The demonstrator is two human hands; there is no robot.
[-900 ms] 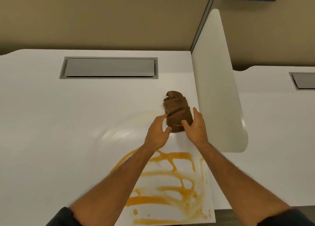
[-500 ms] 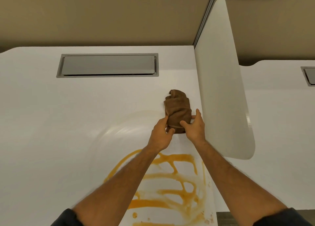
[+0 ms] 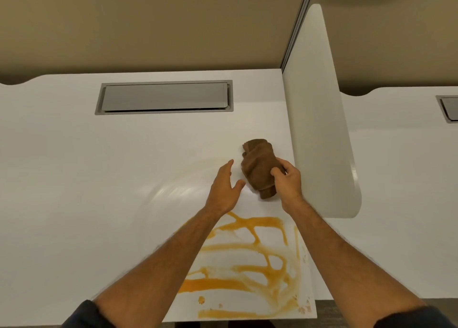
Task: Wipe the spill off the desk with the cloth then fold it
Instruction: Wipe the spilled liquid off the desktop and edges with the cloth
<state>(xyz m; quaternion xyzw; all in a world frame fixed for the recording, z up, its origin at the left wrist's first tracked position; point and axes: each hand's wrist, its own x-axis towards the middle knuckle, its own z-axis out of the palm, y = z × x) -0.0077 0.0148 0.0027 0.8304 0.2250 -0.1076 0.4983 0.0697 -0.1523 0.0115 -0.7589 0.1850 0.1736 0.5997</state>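
Note:
A bunched brown cloth (image 3: 257,166) sits at the right side of the white desk (image 3: 99,179), close to the divider. My right hand (image 3: 287,179) grips the cloth's right side with fingers curled into the fabric. Just left of the cloth, my left hand (image 3: 224,189) is open with fingers spread, holding nothing. An orange spill (image 3: 245,260) in looping streaks covers the desk's near right corner, below both hands. A faint smeared arc shows on the desk left of the cloth.
A white divider panel (image 3: 319,129) stands upright right of the cloth. A grey cable hatch (image 3: 164,97) is set in the desk at the back. A second desk (image 3: 409,179) lies beyond the divider. The desk's front edge runs below the spill.
My left hand has let go of the cloth and moved left, opening. My right hand has closed on the cloth's right side. The cloth stays in nearly the same place.

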